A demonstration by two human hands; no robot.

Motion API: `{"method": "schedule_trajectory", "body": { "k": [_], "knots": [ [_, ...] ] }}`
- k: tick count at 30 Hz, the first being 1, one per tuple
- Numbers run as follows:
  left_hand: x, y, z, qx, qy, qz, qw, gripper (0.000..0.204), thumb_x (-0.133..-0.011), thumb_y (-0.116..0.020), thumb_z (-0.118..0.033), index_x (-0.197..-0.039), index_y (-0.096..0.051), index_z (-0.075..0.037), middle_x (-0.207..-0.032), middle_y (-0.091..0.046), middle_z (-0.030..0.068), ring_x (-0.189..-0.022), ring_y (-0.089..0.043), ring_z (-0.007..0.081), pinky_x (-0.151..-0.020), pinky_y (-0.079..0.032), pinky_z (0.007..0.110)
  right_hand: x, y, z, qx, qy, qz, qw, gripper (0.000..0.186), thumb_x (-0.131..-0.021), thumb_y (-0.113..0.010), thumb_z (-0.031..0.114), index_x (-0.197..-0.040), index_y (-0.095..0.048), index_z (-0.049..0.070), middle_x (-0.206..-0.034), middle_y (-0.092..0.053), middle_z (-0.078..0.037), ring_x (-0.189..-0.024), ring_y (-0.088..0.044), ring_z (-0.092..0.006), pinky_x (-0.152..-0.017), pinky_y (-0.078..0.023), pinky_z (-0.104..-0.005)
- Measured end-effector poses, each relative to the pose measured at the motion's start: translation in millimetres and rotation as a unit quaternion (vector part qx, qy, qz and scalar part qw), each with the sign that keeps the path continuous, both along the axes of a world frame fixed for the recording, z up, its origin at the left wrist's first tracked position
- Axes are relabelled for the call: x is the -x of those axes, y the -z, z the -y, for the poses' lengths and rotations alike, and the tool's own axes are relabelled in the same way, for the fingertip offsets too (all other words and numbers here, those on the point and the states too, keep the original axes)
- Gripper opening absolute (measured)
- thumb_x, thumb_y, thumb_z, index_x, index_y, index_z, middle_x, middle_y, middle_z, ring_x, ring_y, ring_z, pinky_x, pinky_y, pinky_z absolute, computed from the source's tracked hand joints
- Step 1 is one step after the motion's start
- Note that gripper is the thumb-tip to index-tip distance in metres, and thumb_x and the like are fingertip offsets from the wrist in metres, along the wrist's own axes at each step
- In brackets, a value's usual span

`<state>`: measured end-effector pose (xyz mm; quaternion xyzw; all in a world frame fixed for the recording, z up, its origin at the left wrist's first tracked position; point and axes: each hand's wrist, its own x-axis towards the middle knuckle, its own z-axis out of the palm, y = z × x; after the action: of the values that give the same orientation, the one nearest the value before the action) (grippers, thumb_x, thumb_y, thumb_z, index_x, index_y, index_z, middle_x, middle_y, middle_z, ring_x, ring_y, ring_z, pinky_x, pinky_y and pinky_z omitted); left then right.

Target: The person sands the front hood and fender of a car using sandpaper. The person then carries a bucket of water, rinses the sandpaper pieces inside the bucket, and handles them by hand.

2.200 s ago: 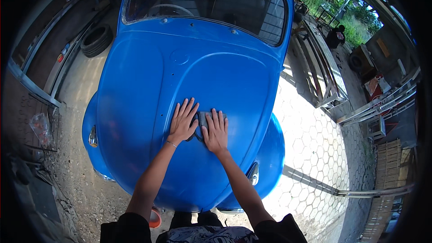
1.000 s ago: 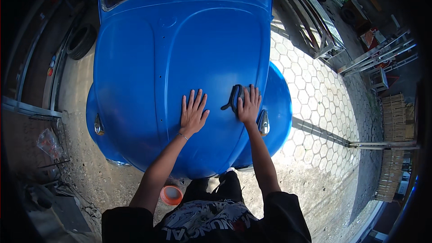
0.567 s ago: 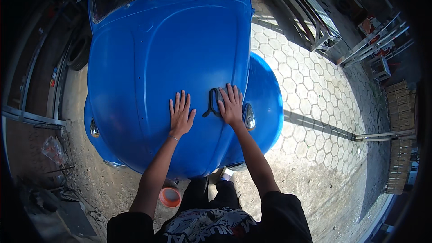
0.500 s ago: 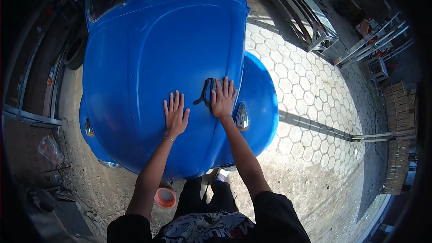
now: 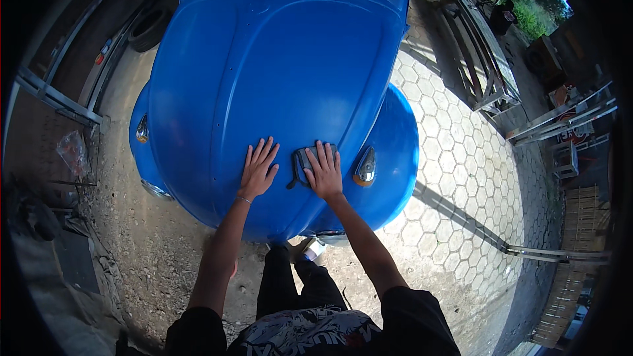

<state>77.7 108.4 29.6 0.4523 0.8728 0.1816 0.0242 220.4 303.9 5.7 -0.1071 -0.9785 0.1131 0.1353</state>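
The blue hood (image 5: 270, 66) of an old rounded car fills the middle of the head view. My left hand (image 5: 258, 171) lies flat on its front part, fingers spread, with nothing under it that I can see. To its right my right hand (image 5: 324, 171) rests flat on a dark grey pad (image 5: 301, 163) with a loose black strap, pressed against the hood, its fingers stretched out on top. Just right of that hand is a chrome lamp (image 5: 366, 166) on the curved fender.
A tyre (image 5: 148, 29) and metal rails stand at the left, a plastic bag (image 5: 74, 151) below them. On the right are hexagonal paving (image 5: 455, 178), a long bench (image 5: 488, 59), white metal frames (image 5: 541, 128) and a person in dark clothing (image 5: 503, 16) farther back.
My right hand and the pad have shifted toward the hood's front and slightly left since half a second ago, after being farther right than at first. The view has shifted too.
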Motion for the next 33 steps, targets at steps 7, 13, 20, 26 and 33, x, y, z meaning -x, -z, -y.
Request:
{"method": "schedule_trajectory", "body": {
  "k": [7,13,20,26,33],
  "knots": [
    [71.0,-12.3,66.1,0.075,-0.150,-0.009,0.986,0.072,-0.100,-0.034,-0.056,-0.157,-0.012,-0.017,-0.164,0.002,0.0107,-0.150,0.006,0.0319,-0.117,0.007,0.058,96.0,-24.9,-53.1,0.001,0.189,-0.098,0.977,0.054,-0.102,-0.036,0.041,-0.151,-0.033,0.018,-0.158,-0.023,-0.017,-0.146,-0.019,-0.0395,-0.116,-0.015,-0.0582],
    [82.2,-4.4,83.0,0.028,-0.114,0.097,0.988,0.076,-0.098,-0.038,-0.059,-0.158,-0.010,-0.022,-0.163,0.008,0.0142,-0.148,0.015,0.0366,-0.114,0.012,0.060,162.0,-39.7,-23.4,-0.008,0.299,-0.132,0.945,0.053,-0.102,-0.036,0.039,-0.150,-0.037,0.017,-0.158,-0.024,-0.018,-0.146,-0.019,-0.0408,-0.115,-0.015,-0.0597],
    [86.5,4.8,85.8,-0.011,-0.092,0.088,0.992,0.072,-0.099,-0.039,-0.055,-0.157,-0.013,-0.022,-0.164,0.007,0.0120,-0.148,0.015,0.0369,-0.113,0.014,0.060,61.6,12.7,171.8,0.005,0.144,-0.050,0.988,0.053,-0.101,-0.041,0.042,-0.149,-0.040,0.021,-0.156,-0.030,-0.015,-0.144,-0.025,-0.0383,-0.114,-0.017,-0.0604],
    [84.0,8.8,79.5,-0.041,-0.062,0.105,0.992,0.068,-0.100,-0.046,-0.042,-0.157,-0.014,-0.022,-0.163,0.007,0.0135,-0.148,0.014,0.0379,-0.112,0.013,0.062,15.8,47.7,209.2,0.041,0.128,0.004,0.991,0.055,-0.099,-0.044,0.045,-0.148,-0.041,0.021,-0.157,-0.027,-0.019,-0.144,-0.022,-0.0418,-0.114,-0.013,-0.0624],
    [88.0,9.8,82.8,-0.030,-0.060,0.115,0.991,0.069,-0.100,-0.050,-0.027,-0.157,-0.011,-0.021,-0.163,0.009,0.0133,-0.148,0.014,0.0387,-0.113,0.010,0.063,87.2,10.9,163.6,0.014,0.230,-0.065,0.971,0.055,-0.101,-0.039,0.041,-0.151,-0.035,0.019,-0.158,-0.024,-0.018,-0.146,-0.018,-0.0403,-0.115,-0.012,-0.0610]
  ]
}}
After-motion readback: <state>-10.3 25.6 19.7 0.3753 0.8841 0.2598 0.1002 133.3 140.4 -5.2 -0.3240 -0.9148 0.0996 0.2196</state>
